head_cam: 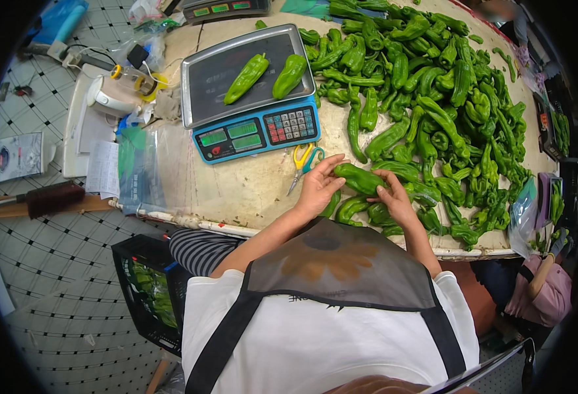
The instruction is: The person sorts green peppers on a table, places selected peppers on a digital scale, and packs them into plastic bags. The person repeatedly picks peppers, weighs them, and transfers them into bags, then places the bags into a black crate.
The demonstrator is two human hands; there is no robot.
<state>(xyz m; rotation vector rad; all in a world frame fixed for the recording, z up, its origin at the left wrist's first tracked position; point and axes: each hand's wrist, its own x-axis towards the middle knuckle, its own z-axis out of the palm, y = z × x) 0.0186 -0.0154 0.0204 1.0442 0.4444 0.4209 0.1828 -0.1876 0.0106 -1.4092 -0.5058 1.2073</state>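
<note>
Between my two hands is a plump green pepper (360, 180), held just above the near side of the table. The fingers and thumb of my left hand (321, 186) meet its left end. On its other end are the thumb and fingers of my right hand (393, 196). A large heap of green peppers (436, 98) spreads to the right and beyond. Left of the heap stands a blue digital scale (254, 132), and two peppers, one left (247, 79) and one right (289, 77), lie on its metal pan (215, 64). Scissors (302, 165) with yellow and teal handles lie beside my left hand.
A second scale (225, 10) stands at the far edge. Plastic bags (141, 172) hang over the table's left corner. A black crate (151, 290) with bagged peppers is on the floor at left. Another person (540, 290) sits at far right, near a clear bag (523, 216).
</note>
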